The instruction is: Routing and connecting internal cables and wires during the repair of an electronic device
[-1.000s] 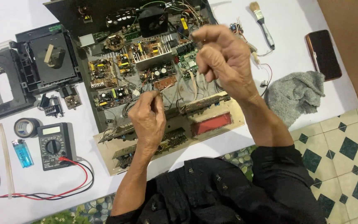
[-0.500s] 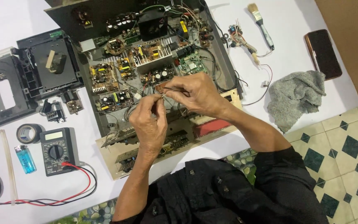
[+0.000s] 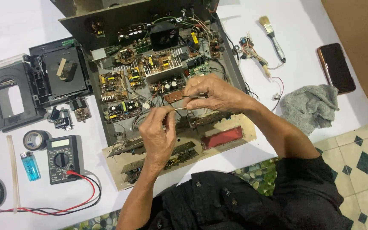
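An opened electronic chassis (image 3: pixel 158 72) full of circuit boards lies on a white table (image 3: pixel 303 25), with its detached front panel (image 3: pixel 231 138) folded down toward me. My left hand (image 3: pixel 158 134) pinches the end of a thin wire (image 3: pixel 179 109) above the lower boards. My right hand (image 3: pixel 211 93) hovers just right of it and pinches the same thin wire between thumb and fingers. Both hands meet over the chassis centre.
Left of the chassis lie a black disc-drive mechanism (image 3: pixel 30 89), a tape roll (image 3: pixel 35 139), a blue lighter (image 3: pixel 30 165) and a multimeter (image 3: pixel 62 158) with red and black leads. At the right sit a brush (image 3: pixel 273 36), a dark phone (image 3: pixel 336 68) and a grey cloth (image 3: pixel 314 106).
My right hand came down from over the upper right of the chassis and met my left hand at the centre, where both now pinch the wire.
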